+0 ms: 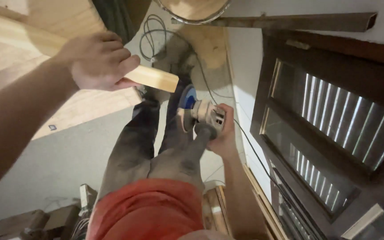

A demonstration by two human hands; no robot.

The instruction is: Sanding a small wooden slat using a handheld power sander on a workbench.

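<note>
While its fingers clench the wooden board [154, 78] near the end, the left hand [98, 60] sits at ten o'clock — the board pointing toward three. The right hand [223, 133], just past centre, grips an angle grinder [201, 116] — blue disc [188, 97] toward twelve, above dusty trousers [156, 146].

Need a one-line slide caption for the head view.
Left hand grips a wooden strip while the right hand holds a corded angle grinder low beside dusty trousers.

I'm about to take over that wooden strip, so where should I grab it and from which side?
Grip the wooden strip on its free end, past the left hand, coming from above. That end is bare; the right hand holds the angle grinder lower down.
</note>
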